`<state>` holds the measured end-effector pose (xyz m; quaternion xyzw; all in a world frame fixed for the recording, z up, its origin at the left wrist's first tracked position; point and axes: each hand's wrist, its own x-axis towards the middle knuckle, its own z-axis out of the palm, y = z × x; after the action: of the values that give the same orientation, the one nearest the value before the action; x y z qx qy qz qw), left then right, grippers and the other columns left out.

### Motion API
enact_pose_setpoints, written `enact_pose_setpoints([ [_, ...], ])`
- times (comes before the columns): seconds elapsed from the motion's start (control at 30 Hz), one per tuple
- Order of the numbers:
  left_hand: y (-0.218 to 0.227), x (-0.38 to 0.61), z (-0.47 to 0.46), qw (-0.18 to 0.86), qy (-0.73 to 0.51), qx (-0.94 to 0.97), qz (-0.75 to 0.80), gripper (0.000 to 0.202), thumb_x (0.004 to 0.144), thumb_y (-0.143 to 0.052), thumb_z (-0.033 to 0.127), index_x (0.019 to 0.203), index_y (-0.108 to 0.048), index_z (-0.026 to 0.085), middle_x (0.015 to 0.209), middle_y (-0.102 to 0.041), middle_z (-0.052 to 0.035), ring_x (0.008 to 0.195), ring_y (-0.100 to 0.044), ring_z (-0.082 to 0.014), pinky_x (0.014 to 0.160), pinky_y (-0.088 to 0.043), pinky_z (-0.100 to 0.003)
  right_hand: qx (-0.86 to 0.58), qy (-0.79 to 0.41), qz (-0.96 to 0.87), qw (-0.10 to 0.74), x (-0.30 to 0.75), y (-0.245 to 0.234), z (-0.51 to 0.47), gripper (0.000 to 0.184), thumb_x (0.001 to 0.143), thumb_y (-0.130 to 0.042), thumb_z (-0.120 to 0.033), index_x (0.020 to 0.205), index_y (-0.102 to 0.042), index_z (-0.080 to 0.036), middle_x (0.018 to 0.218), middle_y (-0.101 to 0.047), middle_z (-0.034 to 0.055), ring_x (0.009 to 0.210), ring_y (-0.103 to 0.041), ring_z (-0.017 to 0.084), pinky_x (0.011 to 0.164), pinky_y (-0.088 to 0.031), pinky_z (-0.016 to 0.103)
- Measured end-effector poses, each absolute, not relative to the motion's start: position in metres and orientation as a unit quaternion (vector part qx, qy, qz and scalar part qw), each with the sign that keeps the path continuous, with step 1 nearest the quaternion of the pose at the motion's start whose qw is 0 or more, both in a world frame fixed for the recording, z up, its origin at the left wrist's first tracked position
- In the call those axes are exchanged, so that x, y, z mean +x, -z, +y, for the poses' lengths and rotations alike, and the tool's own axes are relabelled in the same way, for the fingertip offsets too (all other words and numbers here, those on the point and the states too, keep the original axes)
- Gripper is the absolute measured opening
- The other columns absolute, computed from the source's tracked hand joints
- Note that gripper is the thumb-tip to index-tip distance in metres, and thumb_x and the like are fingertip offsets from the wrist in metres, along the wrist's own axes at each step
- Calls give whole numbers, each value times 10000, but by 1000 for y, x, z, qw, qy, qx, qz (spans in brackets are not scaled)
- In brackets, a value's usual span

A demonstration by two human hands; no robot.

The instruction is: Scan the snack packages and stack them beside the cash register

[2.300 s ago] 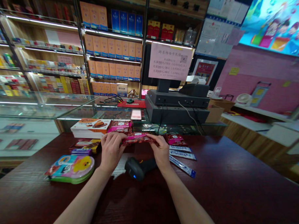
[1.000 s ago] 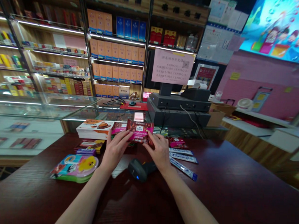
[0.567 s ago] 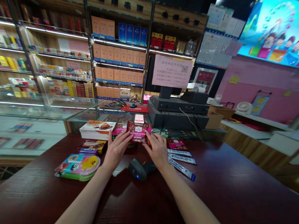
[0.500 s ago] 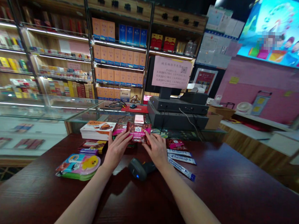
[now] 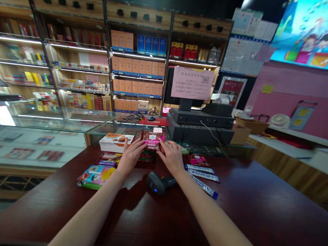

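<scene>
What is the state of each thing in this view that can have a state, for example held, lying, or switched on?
Hazelnut chocolate packet: held up between both hands.
Left hand: fingers against the packet's left side.
Right hand: fingers against the packet's lower right.
Barcode scanner: lying down, blue light lit.
Blue-ended sachets: lying flat, spread apart.

The chocolate bar's wrapper [image 5: 153,140] is glossy plastic; the wooden counter [image 5: 257,219] is polished.
</scene>
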<state>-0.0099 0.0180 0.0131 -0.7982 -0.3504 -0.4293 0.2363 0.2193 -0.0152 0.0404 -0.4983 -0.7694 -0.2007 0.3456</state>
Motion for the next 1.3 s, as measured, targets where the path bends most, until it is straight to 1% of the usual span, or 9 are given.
enact_pose_setpoints([
  [0.13, -21, -18, 25, 232, 424, -800, -354, 340, 1009, -462, 232, 1317, -604, 263, 1344, -666, -73, 1350, -541, -229, 1253, -102, -597, -499, 198, -769, 347, 211, -49, -9, 558, 958, -646, -359, 1473, -482, -225, 1278, -690, 92, 1190, -510, 262, 925, -369, 409],
  [0.23, -25, -23, 32, 232, 423, -803, -350, 326, 1013, -449, 237, 1287, -623, 257, 1324, -677, -77, 1342, -550, -231, 1251, -111, -598, -505, 192, -767, 346, 206, -54, -3, 524, 961, -641, -360, 1450, -510, -224, 1270, -693, 92, 1183, -507, 264, 920, -367, 409],
  [0.4, -27, -29, 46, 227, 404, -808, -363, 324, 1014, -436, 234, 1271, -633, 241, 1322, -677, -81, 1336, -555, -235, 1252, -102, -598, -513, 185, -767, 338, 197, -55, 12, 523, 962, -635, -369, 1451, -508, -231, 1256, -698, 96, 1170, -509, 270, 905, -370, 411],
  [0.7, -23, -44, 69, 187, 368, -826, -383, 365, 1001, -414, 215, 1294, -627, 262, 1316, -680, -73, 1314, -574, -240, 1232, -79, -652, -535, 156, -766, 320, 183, -53, 33, 492, 952, -647, -386, 1413, -544, -248, 1243, -712, 76, 1162, -515, 268, 907, -378, 408],
  [0.8, -22, -50, 73, 178, 364, -830, -384, 374, 1006, -396, 219, 1300, -623, 264, 1308, -685, -67, 1312, -577, -235, 1235, -63, -645, -541, 143, -767, 315, 177, -52, 37, 480, 955, -641, -383, 1408, -550, -251, 1251, -711, 78, 1169, -520, 262, 908, -383, 407],
  [0.93, -22, -56, 75, 178, 349, -838, -381, 375, 995, -407, 204, 1295, -624, 264, 1307, -685, -68, 1282, -600, -219, 1244, -40, -620, -543, 120, -770, 313, 172, -50, 41, 473, 954, -641, -376, 1405, -549, -270, 1253, -713, 57, 1171, -525, 250, 899, -382, 394],
  [1.07, -20, -60, 78, 189, 339, -841, -376, 380, 977, -419, 173, 1274, -638, 262, 1262, -708, -69, 1223, -637, -205, 1250, -34, -605, -550, 101, -771, 305, 168, -46, 45, 452, 961, -624, -378, 1394, -558, -270, 1206, -729, 51, 1157, -532, 243, 884, -378, 379],
  [1.2, -17, -63, 84, 192, 328, -847, -372, 381, 968, -420, 157, 1256, -647, 260, 1247, -715, -65, 1219, -641, -204, 1246, -16, -616, -560, 82, -770, 293, 166, -44, 48, 437, 966, -608, -385, 1390, -562, -291, 1157, -744, 43, 1145, -544, 240, 875, -379, 372],
  [1.3, -14, -64, 87, 189, 318, -850, -374, 367, 970, -426, 163, 1250, -647, 254, 1245, -716, -62, 1220, -641, -209, 1240, 8, -627, -567, 68, -769, 287, 165, -43, 50, 433, 964, -606, -392, 1386, -570, -299, 1169, -743, 40, 1155, -547, 242, 885, -380, 377],
])
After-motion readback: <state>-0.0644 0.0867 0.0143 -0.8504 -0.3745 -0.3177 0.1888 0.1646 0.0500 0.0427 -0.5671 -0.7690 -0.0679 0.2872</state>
